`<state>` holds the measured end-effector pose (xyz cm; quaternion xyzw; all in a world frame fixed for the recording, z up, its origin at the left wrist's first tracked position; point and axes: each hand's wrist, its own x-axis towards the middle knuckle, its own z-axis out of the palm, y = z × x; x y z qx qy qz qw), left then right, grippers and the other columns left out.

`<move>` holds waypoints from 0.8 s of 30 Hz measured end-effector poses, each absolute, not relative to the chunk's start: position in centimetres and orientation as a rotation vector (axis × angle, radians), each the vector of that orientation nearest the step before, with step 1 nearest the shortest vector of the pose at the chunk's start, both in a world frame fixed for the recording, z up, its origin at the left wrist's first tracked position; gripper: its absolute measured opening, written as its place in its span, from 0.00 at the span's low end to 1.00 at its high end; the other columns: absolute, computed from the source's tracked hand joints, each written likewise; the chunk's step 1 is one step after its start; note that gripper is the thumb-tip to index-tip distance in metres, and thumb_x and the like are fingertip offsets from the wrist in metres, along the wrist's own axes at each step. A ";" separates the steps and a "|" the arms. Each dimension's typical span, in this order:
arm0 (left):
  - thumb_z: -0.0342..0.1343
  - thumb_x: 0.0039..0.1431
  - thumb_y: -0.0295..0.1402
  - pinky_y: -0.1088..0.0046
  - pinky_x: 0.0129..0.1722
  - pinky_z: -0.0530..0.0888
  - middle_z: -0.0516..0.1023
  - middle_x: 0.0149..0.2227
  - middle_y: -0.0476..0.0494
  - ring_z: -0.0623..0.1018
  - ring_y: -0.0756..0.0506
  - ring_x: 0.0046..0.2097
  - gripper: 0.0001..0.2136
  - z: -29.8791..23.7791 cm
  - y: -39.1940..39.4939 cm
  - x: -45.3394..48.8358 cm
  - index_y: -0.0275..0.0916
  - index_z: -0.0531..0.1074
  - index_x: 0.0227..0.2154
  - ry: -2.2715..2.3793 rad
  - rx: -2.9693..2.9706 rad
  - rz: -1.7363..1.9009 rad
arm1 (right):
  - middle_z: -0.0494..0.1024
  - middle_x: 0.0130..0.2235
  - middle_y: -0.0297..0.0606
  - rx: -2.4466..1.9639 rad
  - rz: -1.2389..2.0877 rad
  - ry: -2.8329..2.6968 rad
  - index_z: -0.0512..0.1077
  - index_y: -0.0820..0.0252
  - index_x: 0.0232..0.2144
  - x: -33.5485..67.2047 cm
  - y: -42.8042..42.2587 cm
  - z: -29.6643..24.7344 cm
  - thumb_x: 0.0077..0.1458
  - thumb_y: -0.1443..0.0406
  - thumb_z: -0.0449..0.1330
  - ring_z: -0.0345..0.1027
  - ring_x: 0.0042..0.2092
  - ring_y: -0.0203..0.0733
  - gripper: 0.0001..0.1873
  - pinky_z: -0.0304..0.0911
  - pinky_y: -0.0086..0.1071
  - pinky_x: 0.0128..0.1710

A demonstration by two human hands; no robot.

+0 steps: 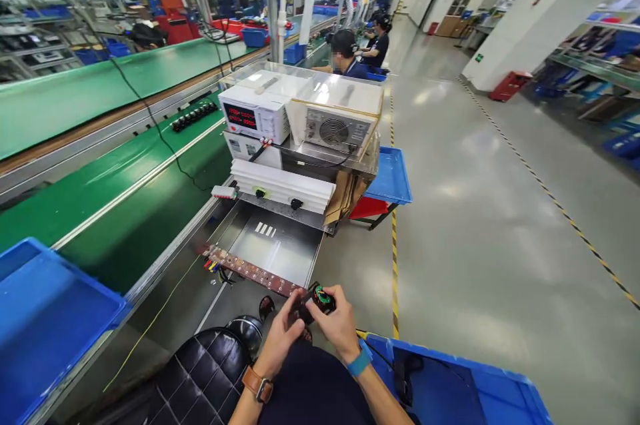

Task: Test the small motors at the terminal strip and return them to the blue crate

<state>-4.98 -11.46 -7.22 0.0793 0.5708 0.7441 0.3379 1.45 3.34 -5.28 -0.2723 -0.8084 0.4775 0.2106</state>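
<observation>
Logged from my remote station: left hand [283, 333] and right hand [340, 322] clamped together on a small black component with a green ring [320, 300], held over my dark lap [310, 385]. Just ahead, a long brown copper-studded strip [253, 272] with red and yellow wires [213, 264] lies across a grey steel tray [280, 245].

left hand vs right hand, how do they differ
The left hand wears a brown leather-strap watch; the right hand wears a blue wristband. The right hand sits closer than the left hand to the green ring of the dark component. Both are bare and hold that component.
</observation>
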 end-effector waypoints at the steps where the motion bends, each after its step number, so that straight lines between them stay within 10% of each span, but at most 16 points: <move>1: 0.69 0.44 0.55 0.55 0.65 0.66 0.71 0.64 0.31 0.67 0.31 0.66 0.39 -8.0 -12.2 -5.4 0.39 0.73 0.58 1.545 0.086 1.976 | 0.80 0.33 0.38 -0.759 1.239 -2.255 0.70 0.58 0.37 0.5 3.3 -6.9 0.53 0.49 0.63 0.76 0.32 0.46 0.20 0.71 0.36 0.33; 9: 0.73 0.32 0.48 0.69 0.37 0.76 0.83 0.41 0.32 0.82 0.39 0.43 0.29 -12.4 -19.1 -6.3 0.34 0.78 0.37 1.704 -0.688 1.923 | 0.82 0.39 0.45 -0.461 0.737 -2.273 0.71 0.61 0.39 -3.3 2.5 -13.2 0.63 0.51 0.59 0.79 0.36 0.49 0.18 0.75 0.38 0.34; 17: 0.67 0.48 0.30 0.74 0.34 0.77 0.84 0.39 0.35 0.82 0.45 0.37 0.12 -13.0 -21.2 -5.3 0.34 0.78 0.36 1.635 -0.932 1.919 | 0.81 0.42 0.53 -0.182 0.454 -2.261 0.72 0.62 0.39 -4.1 2.5 -17.2 0.68 0.58 0.54 0.79 0.42 0.52 0.14 0.79 0.39 0.38; 24: 0.71 0.38 0.37 0.72 0.33 0.76 0.84 0.37 0.35 0.82 0.43 0.36 0.18 -12.7 -19.1 -6.2 0.35 0.79 0.34 1.646 -0.820 1.859 | 0.81 0.43 0.54 -0.294 0.691 -2.295 0.74 0.62 0.35 -4.1 2.9 -18.3 0.64 0.58 0.57 0.79 0.43 0.55 0.13 0.79 0.43 0.39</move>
